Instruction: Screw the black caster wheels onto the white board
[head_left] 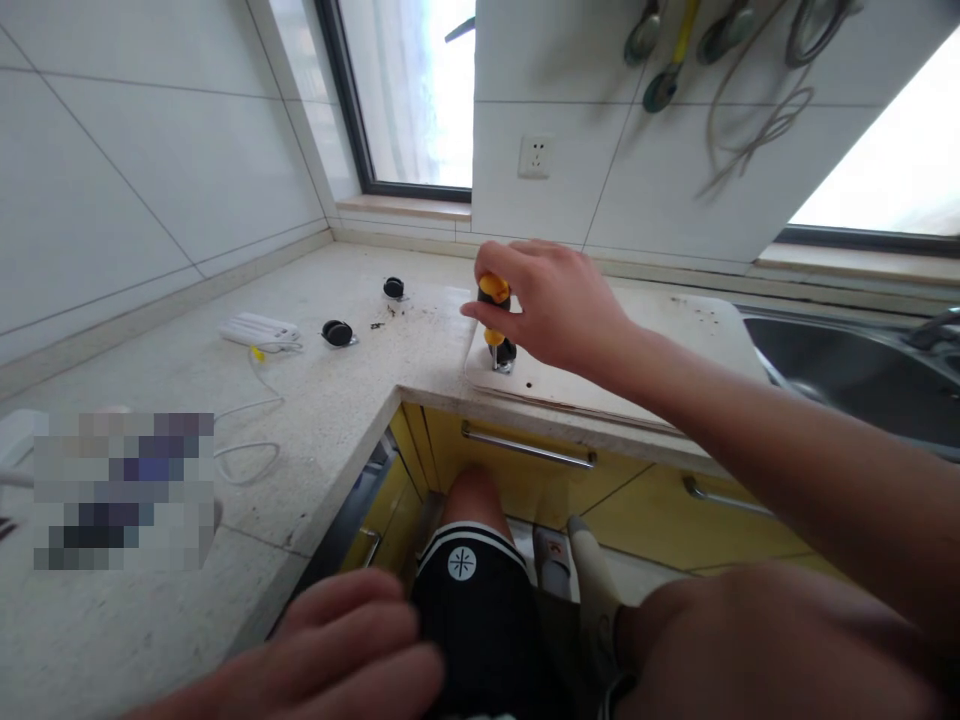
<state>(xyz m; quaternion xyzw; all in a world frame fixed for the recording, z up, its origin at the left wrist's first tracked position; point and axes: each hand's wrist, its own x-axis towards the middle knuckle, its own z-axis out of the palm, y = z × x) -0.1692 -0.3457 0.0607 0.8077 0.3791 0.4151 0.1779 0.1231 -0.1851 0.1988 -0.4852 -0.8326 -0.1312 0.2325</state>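
Observation:
My right hand (555,295) is closed around the yellow and black handle of a screwdriver (493,290). The screwdriver points down, its metal tip at the mounting plate of a black caster wheel (505,352). That caster sits on the near left corner of a white board (637,340) lying on the counter. My left hand (345,640), blurred, is low in the view over the counter's edge. Its fingers are curled together, and their inner side is hidden. Two more black casters, one nearer (337,332) and one farther (393,288), rest on the counter to the left.
A white power bank (259,330) with a looped white cable lies on the left counter (315,430). Dark crumbs are scattered near the casters. A metal sink (847,360) is at the right. Yellow drawers (517,440) with metal handles are below the counter, close to my knees.

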